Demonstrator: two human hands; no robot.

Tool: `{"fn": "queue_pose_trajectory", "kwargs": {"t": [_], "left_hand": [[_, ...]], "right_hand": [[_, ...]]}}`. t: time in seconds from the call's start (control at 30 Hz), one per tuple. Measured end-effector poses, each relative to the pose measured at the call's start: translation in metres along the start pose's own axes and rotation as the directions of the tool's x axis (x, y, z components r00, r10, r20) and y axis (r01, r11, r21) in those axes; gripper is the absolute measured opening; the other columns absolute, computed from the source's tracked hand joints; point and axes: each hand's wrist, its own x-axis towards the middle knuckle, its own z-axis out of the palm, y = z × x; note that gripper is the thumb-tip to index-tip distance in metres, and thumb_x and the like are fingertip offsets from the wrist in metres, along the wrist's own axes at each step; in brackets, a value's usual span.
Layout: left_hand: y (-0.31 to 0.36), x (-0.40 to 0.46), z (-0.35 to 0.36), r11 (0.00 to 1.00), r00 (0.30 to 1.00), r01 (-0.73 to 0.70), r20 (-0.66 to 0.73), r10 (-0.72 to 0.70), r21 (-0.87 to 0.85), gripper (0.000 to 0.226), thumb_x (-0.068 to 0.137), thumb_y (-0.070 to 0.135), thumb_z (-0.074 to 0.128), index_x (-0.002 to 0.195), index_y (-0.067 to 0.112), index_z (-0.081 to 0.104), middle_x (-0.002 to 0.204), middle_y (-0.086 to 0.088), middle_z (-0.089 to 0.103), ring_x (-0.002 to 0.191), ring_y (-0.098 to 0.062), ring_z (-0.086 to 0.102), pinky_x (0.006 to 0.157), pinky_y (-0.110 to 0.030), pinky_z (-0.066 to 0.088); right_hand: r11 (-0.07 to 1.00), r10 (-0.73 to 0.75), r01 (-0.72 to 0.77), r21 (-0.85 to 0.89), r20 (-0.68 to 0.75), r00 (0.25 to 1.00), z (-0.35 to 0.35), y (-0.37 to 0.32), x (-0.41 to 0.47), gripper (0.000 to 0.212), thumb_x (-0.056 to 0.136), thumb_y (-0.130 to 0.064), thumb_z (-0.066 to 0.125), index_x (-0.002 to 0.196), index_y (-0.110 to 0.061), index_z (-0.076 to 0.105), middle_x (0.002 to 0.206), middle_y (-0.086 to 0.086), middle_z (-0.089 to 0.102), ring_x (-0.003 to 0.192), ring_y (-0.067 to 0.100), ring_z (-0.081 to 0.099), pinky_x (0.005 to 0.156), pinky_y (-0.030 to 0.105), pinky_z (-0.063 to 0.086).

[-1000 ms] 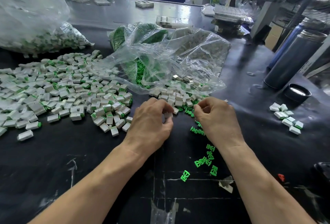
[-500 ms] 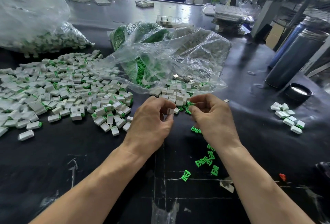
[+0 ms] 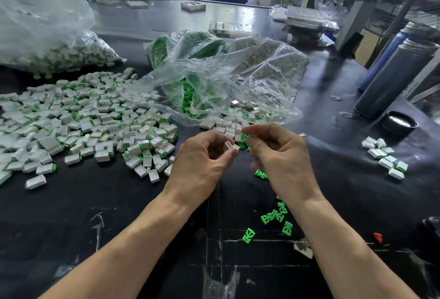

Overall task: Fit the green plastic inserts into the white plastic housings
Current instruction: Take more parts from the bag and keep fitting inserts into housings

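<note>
Two hands now stand apart above the black table (image 3: pixel 119 215), where a second ago they were pressed close together over the loose parts. Left fingertips (image 3: pixel 234 152) pinch a white housing (image 3: pixel 231 145), its slotted open end turned toward the other hand. Right fingers (image 3: pixel 252 132) are curled, and thumb and forefinger pinch something green, which looks like a green insert (image 3: pixel 244 137); it is mostly hidden, so I cannot be sure. Since half a second ago both hands have lifted a little and the housing has come clear of the pile. By my judgement the pick is done and the mating comes next: insert into slot. Outward from the left hand (image 3: pixel 202 165) and right hand (image 3: pixel 283 155), unfilled housings (image 3: pixel 226 124) spill from a clear bag (image 3: pixel 238 79), loose inserts (image 3: pixel 273 216) lie by the right wrist, and the finished pile (image 3: pixel 83 122) spreads to the left.
</note>
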Motion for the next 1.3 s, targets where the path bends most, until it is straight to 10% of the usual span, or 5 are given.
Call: {"fn": "queue_pose_trajectory", "kwargs": {"t": [0.4,0.57,1.0,1.3], "left_hand": [[0.001,-0.001,-0.003,0.995,0.993,-0.086,0.084,0.081,0.052,0.027,0.094,0.017,0.073,0.110,0.037,0.075,0.089,0.010,0.064,0.071,-0.004,0.058,0.069,-0.014,0.046],[0.000,-0.001,-0.002,0.998,0.997,-0.052,0.062,0.053,-0.017,0.014,0.093,0.020,0.075,0.104,0.029,0.075,0.087,0.005,0.074,0.081,-0.021,0.067,0.075,-0.037,0.057],[-0.005,0.001,-0.003,0.996,0.994,-0.085,0.064,0.085,0.006,0.007,0.093,0.022,0.074,0.091,0.028,0.073,0.079,0.005,0.071,0.074,-0.019,0.064,0.069,-0.037,0.054],[-0.006,0.002,-0.004,0.994,0.994,-0.068,0.078,0.075,-0.086,0.010,0.092,0.012,0.074,0.091,0.022,0.075,0.078,0.010,0.072,0.069,0.001,0.060,0.068,-0.017,0.048]], "right_hand": [[0.982,-0.086,0.102,-0.158,0.105,0.991,0.001,-0.003,-0.001,0.023,0.092,-0.005,0.076,0.095,-0.028,0.075,0.085,-0.011,0.074,0.078,0.006,0.069,0.070,0.022,0.055],[0.970,-0.100,0.123,-0.208,0.114,0.988,-0.003,-0.002,0.001,0.025,0.092,-0.007,0.076,0.090,-0.032,0.075,0.081,-0.012,0.072,0.067,0.004,0.064,0.066,0.022,0.050],[0.948,-0.098,0.138,-0.285,0.149,0.984,-0.006,-0.001,0.001,0.020,0.092,-0.010,0.076,0.092,-0.031,0.075,0.086,-0.009,0.071,0.073,0.008,0.065,0.071,0.025,0.053],[0.999,0.024,-0.018,-0.049,0.122,0.992,0.000,-0.002,0.001,0.011,0.092,-0.005,0.076,0.098,-0.014,0.077,0.076,-0.003,0.074,0.064,0.009,0.066,0.060,0.024,0.057]]}}
